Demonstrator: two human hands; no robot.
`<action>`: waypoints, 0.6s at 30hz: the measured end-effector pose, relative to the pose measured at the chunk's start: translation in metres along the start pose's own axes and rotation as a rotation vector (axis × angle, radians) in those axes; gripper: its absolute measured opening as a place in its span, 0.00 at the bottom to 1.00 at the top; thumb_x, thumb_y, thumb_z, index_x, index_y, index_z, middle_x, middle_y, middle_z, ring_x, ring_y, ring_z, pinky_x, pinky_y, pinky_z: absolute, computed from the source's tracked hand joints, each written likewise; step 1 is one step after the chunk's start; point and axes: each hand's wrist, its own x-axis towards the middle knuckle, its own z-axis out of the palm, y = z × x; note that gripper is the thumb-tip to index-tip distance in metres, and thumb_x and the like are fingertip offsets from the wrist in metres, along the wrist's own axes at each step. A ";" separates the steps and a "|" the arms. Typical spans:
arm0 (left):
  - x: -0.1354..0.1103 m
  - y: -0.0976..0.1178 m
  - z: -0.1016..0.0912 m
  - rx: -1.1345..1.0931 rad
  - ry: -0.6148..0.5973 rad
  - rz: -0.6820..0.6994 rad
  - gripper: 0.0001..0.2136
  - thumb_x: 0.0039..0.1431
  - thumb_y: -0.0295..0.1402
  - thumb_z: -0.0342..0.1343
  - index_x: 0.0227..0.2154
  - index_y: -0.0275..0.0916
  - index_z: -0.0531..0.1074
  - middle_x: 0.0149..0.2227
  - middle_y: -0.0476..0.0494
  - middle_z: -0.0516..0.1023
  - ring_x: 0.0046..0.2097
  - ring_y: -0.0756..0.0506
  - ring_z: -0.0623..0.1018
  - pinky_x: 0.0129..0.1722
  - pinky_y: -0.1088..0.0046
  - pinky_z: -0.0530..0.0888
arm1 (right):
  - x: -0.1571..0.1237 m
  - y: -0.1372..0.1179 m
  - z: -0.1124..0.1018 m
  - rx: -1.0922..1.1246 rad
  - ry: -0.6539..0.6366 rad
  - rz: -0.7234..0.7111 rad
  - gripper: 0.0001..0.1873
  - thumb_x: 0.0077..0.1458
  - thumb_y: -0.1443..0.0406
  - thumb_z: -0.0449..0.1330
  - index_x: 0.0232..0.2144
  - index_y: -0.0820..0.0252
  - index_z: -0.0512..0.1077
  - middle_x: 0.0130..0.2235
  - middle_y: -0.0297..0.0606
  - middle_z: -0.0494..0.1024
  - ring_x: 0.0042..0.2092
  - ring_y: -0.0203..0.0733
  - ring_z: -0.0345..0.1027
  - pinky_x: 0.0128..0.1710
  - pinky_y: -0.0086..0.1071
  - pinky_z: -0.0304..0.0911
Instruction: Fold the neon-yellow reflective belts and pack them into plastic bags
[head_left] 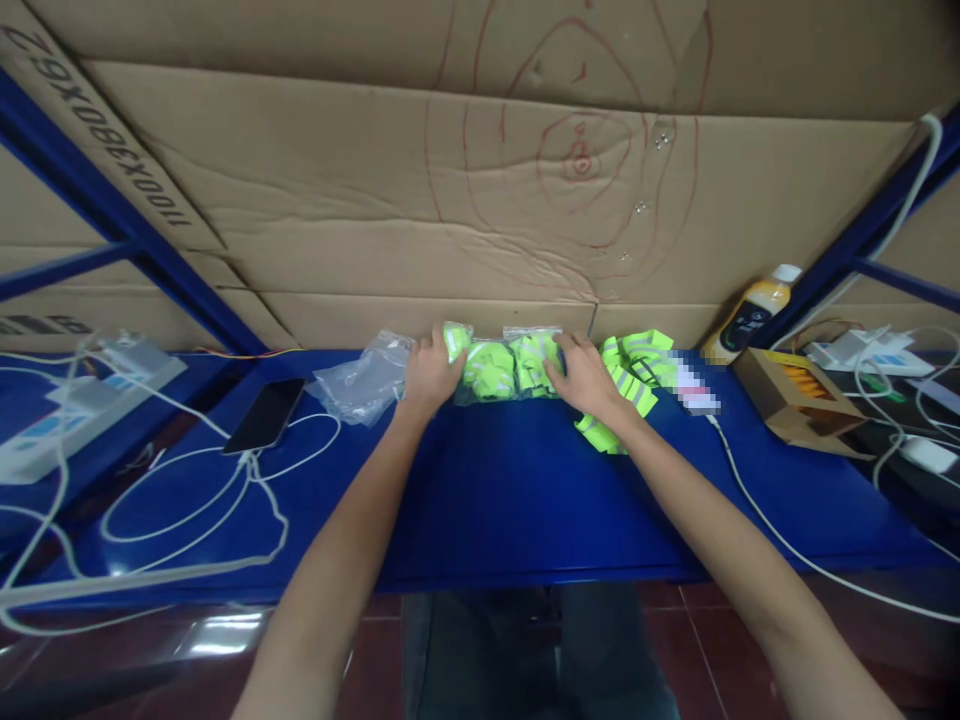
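Note:
Several clear plastic bags of neon yellow-green reflective strap (489, 370) stand in a row against the cardboard at the back of the blue shelf. At the row's left end, my left hand (433, 372) is closed on a bagged bundle (454, 340), its thumb on the front. My right hand (585, 375) grips the edge of the rightmost bag (535, 362) with thumb and fingers. Loose neon straps with grey reflective stripes (637, 385) lie beside and partly under my right wrist. To the left of my left hand is a crumpled clear plastic bag (367, 375).
A black phone (266, 415) and white cables lie left, near a power strip (82, 410). On the right are a pixelated device on a cable (696, 388), a juice bottle (754, 315), an open cardboard box (799, 400) and another power strip (870, 355). Blue posts frame both sides.

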 end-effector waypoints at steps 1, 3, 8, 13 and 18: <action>0.000 0.002 -0.006 -0.051 0.045 0.014 0.35 0.72 0.44 0.54 0.73 0.25 0.58 0.64 0.12 0.74 0.67 0.21 0.74 0.66 0.42 0.69 | -0.008 0.001 -0.003 0.012 0.010 -0.042 0.24 0.69 0.63 0.57 0.62 0.71 0.72 0.60 0.62 0.76 0.64 0.65 0.71 0.68 0.53 0.65; -0.005 0.012 -0.018 -0.295 0.160 0.074 0.33 0.71 0.46 0.55 0.71 0.32 0.62 0.68 0.21 0.73 0.70 0.27 0.72 0.71 0.48 0.66 | -0.025 0.001 -0.009 0.060 0.048 -0.139 0.23 0.70 0.62 0.57 0.63 0.65 0.71 0.63 0.57 0.75 0.67 0.60 0.69 0.69 0.52 0.64; -0.035 0.055 -0.040 -1.391 -0.046 -0.214 0.28 0.59 0.55 0.63 0.52 0.38 0.79 0.51 0.36 0.86 0.59 0.30 0.82 0.62 0.54 0.77 | -0.042 -0.014 -0.036 0.317 0.290 -0.415 0.21 0.71 0.59 0.60 0.63 0.55 0.71 0.64 0.50 0.77 0.65 0.51 0.73 0.65 0.48 0.69; -0.059 0.074 -0.040 -1.708 -0.307 -0.436 0.27 0.55 0.53 0.66 0.50 0.36 0.81 0.42 0.39 0.88 0.49 0.32 0.87 0.52 0.54 0.83 | -0.006 -0.042 -0.061 0.256 0.138 -0.498 0.25 0.66 0.53 0.68 0.60 0.57 0.75 0.56 0.46 0.84 0.59 0.54 0.76 0.61 0.49 0.69; -0.066 0.067 -0.028 -1.643 -0.322 -0.292 0.33 0.44 0.54 0.77 0.48 0.36 0.81 0.41 0.37 0.88 0.44 0.33 0.88 0.46 0.59 0.84 | 0.018 -0.057 -0.056 0.210 -0.105 -0.450 0.25 0.60 0.53 0.72 0.54 0.60 0.78 0.51 0.45 0.84 0.55 0.54 0.77 0.57 0.44 0.66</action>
